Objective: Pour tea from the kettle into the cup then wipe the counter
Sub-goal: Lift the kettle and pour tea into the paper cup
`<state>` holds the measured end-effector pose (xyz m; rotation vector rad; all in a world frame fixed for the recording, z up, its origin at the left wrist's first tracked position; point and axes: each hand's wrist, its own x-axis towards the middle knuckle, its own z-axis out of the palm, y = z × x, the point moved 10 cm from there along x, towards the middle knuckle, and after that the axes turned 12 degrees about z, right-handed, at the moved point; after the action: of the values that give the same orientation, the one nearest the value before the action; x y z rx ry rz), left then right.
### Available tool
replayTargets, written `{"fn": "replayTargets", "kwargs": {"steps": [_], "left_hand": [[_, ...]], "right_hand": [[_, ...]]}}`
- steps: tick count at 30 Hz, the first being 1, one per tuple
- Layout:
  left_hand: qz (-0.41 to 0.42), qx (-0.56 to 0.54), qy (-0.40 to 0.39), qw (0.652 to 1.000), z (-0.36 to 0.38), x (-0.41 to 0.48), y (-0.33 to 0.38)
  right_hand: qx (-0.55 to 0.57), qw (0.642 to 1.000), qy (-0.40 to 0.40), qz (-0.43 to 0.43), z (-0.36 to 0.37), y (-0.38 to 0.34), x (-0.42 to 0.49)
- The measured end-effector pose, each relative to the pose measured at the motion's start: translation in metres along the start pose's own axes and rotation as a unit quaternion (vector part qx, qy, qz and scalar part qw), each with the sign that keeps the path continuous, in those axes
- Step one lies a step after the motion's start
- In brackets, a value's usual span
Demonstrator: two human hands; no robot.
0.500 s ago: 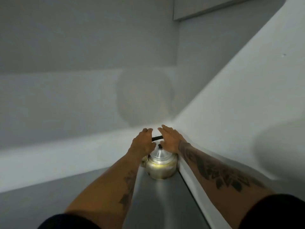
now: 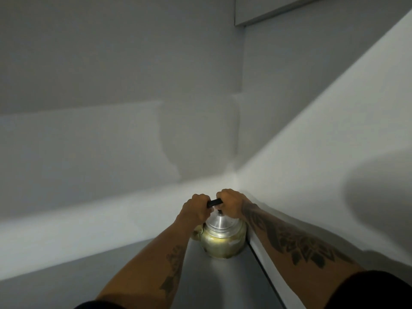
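Observation:
A dull metal kettle (image 2: 223,241) with a domed silver lid stands on the grey counter (image 2: 223,282), pushed into the corner where two pale walls meet. Its black handle (image 2: 214,202) arches over the lid. My left hand (image 2: 196,210) is curled around the handle's left end and my right hand (image 2: 230,202) around its right end. Both forearms reach forward from the bottom of the view. No cup or cloth is in sight.
A pale wall (image 2: 312,141) runs close along the right side of the kettle, with a raised white ledge (image 2: 267,259) at its foot. Another wall (image 2: 89,141) closes the back. A cabinet edge (image 2: 278,10) hangs at top right.
Both hands went from resting spread on the handle to closing their fingers around it. The kettle stays in the same place.

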<state>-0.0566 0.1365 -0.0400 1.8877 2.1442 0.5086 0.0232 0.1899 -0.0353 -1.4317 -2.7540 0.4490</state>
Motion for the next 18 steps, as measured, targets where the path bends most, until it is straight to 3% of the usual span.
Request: {"fn": "replayTargets", "kwargs": {"steps": [9, 18], "left_hand": [[0.045, -0.047, -0.012, 0.998, -0.021, -0.025, -0.007], [0.066, -0.131, 0.023, 0.989, -0.087, -0.135, -0.012]], "right_hand": [[0.079, 0.996, -0.032, -0.041, -0.002, -0.023, -0.021], [0.128, 0.983, -0.006, -0.129, -0.025, -0.095, -0.102]]}}
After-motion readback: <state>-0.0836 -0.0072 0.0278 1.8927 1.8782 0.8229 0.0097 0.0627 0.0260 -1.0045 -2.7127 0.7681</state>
